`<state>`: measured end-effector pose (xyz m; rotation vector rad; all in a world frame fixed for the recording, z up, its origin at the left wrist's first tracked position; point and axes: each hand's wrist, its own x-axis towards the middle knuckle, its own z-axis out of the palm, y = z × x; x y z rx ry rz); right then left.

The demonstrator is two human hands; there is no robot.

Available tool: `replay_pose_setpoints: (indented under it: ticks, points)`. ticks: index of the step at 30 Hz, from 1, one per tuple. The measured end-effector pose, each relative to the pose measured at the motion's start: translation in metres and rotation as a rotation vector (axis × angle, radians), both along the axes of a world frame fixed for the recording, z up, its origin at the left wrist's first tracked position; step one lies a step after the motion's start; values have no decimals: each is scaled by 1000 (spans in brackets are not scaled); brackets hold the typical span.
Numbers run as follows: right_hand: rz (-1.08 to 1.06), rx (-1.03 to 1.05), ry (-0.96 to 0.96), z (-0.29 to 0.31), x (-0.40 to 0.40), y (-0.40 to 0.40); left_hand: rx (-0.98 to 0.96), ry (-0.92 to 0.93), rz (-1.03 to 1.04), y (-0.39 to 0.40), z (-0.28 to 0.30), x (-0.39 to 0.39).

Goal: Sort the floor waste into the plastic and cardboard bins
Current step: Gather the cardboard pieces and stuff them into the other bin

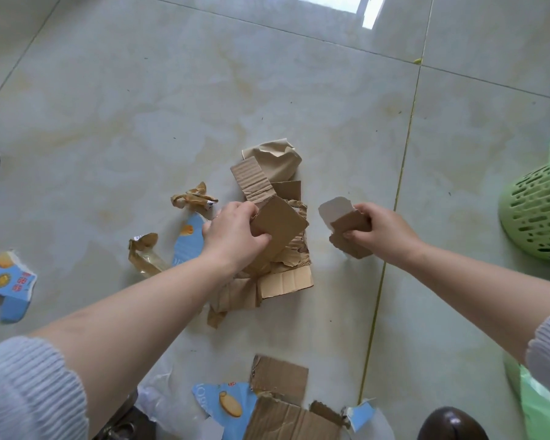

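Observation:
A heap of torn brown cardboard (280, 274) lies on the tiled floor in the middle of the view. My left hand (232, 236) grips a flat square cardboard piece (281, 222) just above that heap. To the right, my right hand (381, 230) holds several small scraps, brown cardboard (350, 236) with a white piece (334, 209) behind it. A green perforated bin (537, 214) with a green plastic liner stands at the right edge.
Crumpled tan wrappers (194, 198) and blue printed packaging (8, 281) lie to the left. More cardboard (283, 404), blue packaging (226, 401) and clear plastic (162, 395) lie near the bottom. A green bag (540, 404) and a dark shoe (448, 423) sit at lower right.

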<state>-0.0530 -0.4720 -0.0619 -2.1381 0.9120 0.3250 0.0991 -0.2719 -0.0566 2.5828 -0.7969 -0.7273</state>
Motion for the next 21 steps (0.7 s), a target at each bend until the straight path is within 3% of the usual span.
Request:
replay_pose_setpoints:
  ticks: [5,12,16,21]
  points:
    - [-79,23,-77,1,2,-7,-78,113,-124,-12,-1,1]
    - [-152,79,-94,1,2,-11,-7,233,-70,-24,1,0]
    - [-213,145,-115,3,3,-11,-4,150,-286,-25,0,3]
    - [-222,181,-103,4,3,-8,158,69,-539,-40,3,10]
